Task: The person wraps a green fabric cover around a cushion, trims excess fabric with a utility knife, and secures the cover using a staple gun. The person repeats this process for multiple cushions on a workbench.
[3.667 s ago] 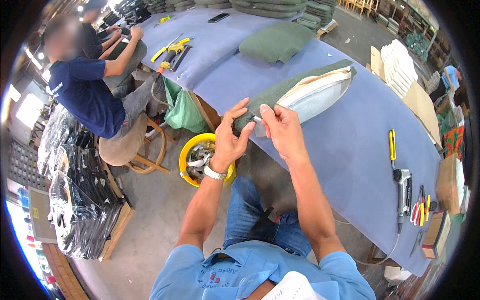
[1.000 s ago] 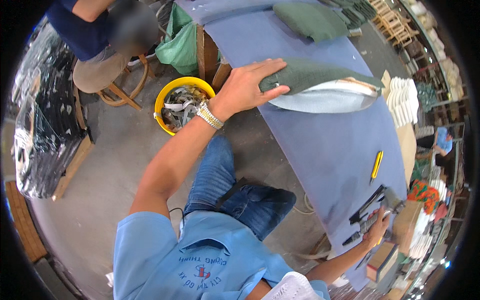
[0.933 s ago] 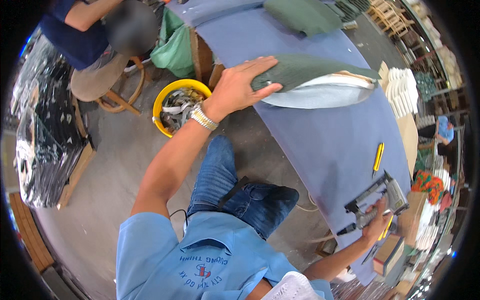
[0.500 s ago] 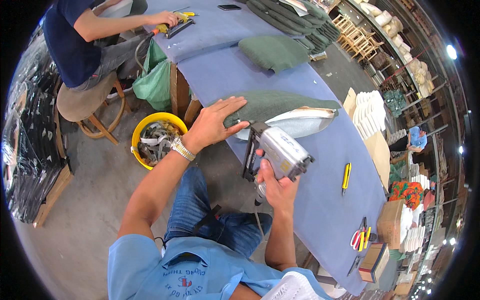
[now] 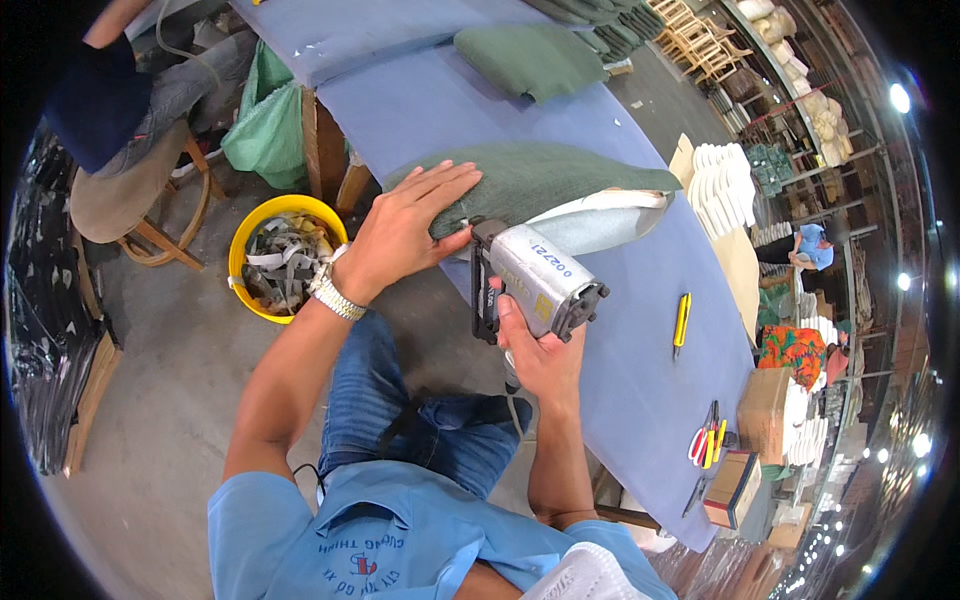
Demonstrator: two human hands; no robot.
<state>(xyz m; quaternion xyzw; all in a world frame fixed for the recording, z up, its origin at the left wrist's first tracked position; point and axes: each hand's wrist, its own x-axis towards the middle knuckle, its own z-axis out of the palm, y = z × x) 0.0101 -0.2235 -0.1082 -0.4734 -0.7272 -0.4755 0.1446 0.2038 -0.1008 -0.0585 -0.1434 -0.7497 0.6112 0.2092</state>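
Observation:
My left hand (image 5: 405, 232) lies flat, fingers spread, on the green fabric of a seat pad (image 5: 545, 180) at the near edge of the blue-covered table (image 5: 640, 380). The pad's pale underside (image 5: 600, 225) shows to the right of the fabric. My right hand (image 5: 540, 355) grips the handle of a grey pneumatic staple gun (image 5: 535, 280), whose nose is against the pad's near edge just beside my left thumb.
A yellow bucket of scraps (image 5: 275, 255) stands on the floor to my left. A yellow utility knife (image 5: 682, 320), scissors and small tools (image 5: 705, 445) and cardboard boxes (image 5: 765, 415) lie on the table's right. Another green pad (image 5: 530, 58) lies farther back. A person sits on a stool (image 5: 130, 190) at far left.
My right hand reached to the right end of the table, picked up the staple gun and brought it to the pad's near edge. My left hand stayed pressed on the fabric.

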